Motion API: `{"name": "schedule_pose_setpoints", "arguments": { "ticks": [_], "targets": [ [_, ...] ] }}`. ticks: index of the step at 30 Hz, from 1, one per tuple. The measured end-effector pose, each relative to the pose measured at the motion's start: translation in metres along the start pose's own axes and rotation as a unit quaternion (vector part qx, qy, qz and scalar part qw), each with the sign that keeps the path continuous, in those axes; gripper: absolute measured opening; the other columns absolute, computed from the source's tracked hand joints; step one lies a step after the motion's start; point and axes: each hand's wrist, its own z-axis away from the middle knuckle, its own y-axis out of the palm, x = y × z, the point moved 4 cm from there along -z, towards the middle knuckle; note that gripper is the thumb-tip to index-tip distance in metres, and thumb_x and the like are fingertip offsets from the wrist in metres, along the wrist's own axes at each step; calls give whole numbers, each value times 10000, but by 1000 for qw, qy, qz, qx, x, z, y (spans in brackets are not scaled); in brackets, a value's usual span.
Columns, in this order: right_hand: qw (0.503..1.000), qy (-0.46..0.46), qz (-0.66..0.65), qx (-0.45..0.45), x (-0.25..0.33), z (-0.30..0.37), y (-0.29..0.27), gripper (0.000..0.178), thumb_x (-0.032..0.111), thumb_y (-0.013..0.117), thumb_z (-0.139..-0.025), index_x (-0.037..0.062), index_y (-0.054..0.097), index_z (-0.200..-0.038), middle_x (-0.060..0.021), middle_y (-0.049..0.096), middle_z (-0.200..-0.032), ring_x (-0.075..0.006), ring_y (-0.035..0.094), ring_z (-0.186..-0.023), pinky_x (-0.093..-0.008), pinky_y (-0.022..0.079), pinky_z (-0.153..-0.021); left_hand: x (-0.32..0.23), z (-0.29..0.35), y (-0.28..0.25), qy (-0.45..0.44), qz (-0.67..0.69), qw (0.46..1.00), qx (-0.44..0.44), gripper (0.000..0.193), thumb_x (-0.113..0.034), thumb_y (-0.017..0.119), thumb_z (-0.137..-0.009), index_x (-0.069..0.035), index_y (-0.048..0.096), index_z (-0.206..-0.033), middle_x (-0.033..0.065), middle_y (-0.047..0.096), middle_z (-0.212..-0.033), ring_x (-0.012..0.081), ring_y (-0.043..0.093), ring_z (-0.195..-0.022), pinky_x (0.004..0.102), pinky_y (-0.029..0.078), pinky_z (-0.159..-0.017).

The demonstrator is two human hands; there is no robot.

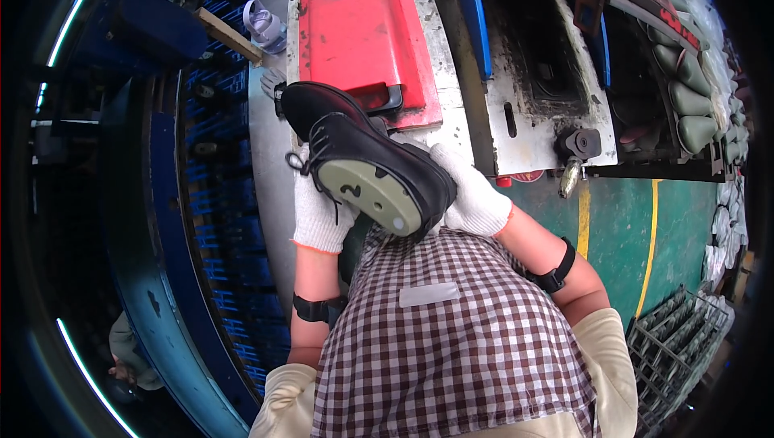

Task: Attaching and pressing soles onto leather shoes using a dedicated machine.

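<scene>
A black lace-up shoe [343, 128] is tilted in front of me, toe toward the upper left and heel toward the lower right. A grey-green shoe last [375, 196] fills its opening; a dark mark and a small hole show on the last's top. My left hand [318, 212], in a white knit glove, grips the shoe from the left, its fingers mostly hidden behind it. Around the heel side my right hand [472, 196], gloved the same way, is closed. The loose lace [298, 162] hangs beside my left hand.
Just beyond the shoe stands a machine with a red cover [363, 27] and black handle. A purple-lidded bottle [264, 27] and a grey glove [272, 82] are on the metal bench. Right are a stained machine plate [524, 144], racked green lasts [693, 103] and a wire rack [677, 349].
</scene>
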Motion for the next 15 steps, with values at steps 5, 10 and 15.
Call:
{"name": "schedule_pose_setpoints", "arguments": {
  "ticks": [5,10,15],
  "targets": [
    [982,71,-175,10,1,5,15,658,568,337,-1100,95,449,-1544,-190,555,-1463,-377,653,-1146,-511,621,-852,10,0,-10,-62,47,994,-78,549,-524,434,-1094,-125,523,-1461,109,621,-1428,286,621,-1293,492,550,-1061],
    [978,79,-171,87,-4,-1,0,480,401,379,-1118,97,508,-1466,-218,642,-1229,-280,648,-749,-318,546,-562,8,-6,-5,-13,-41,995,-91,572,-498,441,-1105,-58,520,-1461,165,601,-1449,315,608,-1316,510,516,-1110],
    [934,128,-303,139,-14,3,-4,645,525,405,-1085,52,415,-1523,-288,557,-1315,-271,552,-709,-246,391,-397,3,-11,-6,52,-17,988,-142,450,-417,468,-1109,-105,439,-1432,192,701,-1216,313,769,-902,350,634,-540]
  ]
}}
